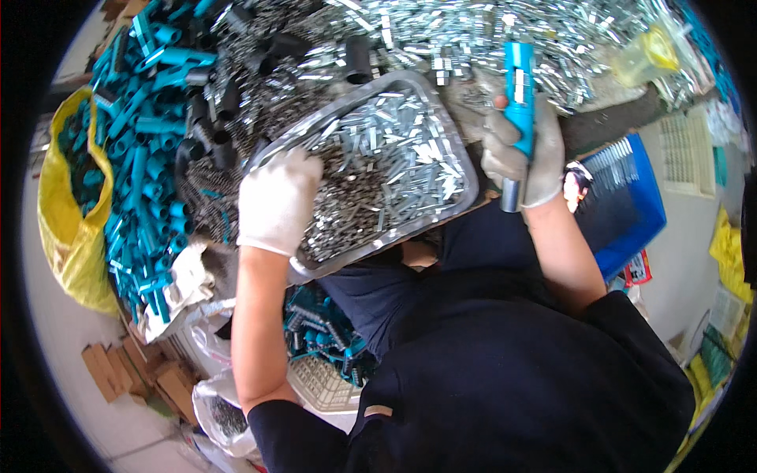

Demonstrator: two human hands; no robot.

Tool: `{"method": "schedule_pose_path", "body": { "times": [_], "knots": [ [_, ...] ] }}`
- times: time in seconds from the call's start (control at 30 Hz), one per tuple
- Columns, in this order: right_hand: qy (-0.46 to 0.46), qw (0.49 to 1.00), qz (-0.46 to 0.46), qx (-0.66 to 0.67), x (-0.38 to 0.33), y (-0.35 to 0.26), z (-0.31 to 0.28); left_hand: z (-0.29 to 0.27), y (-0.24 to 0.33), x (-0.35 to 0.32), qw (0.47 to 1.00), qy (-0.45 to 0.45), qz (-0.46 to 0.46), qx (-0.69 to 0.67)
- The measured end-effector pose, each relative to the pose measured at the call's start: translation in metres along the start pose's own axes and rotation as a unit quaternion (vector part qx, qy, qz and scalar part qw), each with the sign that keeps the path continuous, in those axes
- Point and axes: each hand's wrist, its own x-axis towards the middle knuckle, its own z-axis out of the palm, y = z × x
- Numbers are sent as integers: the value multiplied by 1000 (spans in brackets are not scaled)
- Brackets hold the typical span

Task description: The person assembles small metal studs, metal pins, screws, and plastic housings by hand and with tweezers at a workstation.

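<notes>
A white glove covers my left hand (277, 201), which reaches over the left side of a grey metal tray (465, 169). Its fingers are curled together at small dark metal springs or screw-like parts (347, 193); whatever they pinch is hidden. Flat silvery metal pieces (430, 162) fill the tray's right half. To the right of the tray, my gloved right hand (524, 150) is closed around a teal tubular handle (519, 83). The handle stands roughly upright, with a slot in its upper part and a metal tube (511, 195) sticking out below.
Teal plastic handles (142, 185) heap at the left beside a yellow sack (59, 229). Loose metal parts (505, 24) cover the far bench, with black sleeves (357, 60) among them. A blue bin (656, 206) holding metal rods stands right; a cream basket (319, 386) sits below.
</notes>
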Motion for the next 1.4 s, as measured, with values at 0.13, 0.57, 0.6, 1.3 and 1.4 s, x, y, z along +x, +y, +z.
{"method": "schedule_pose_path", "body": {
  "times": [0.13,0.57,0.6,1.3,1.4],
  "knots": [
    [46,998,-9,-45,1,4,6,3,-6,1,1000,-17,15,6],
    [0,1000,-19,2,-3,-1,0,-55,20,17,979,12,-74,-190],
    [-16,999,-31,37,-3,0,0,-57,26,27,975,32,-61,-212],
    [-50,993,-45,92,0,1,4,-17,89,133,912,50,33,-405],
    [-34,996,-47,73,-1,-2,3,-30,75,112,862,72,33,-500]
  ]
}}
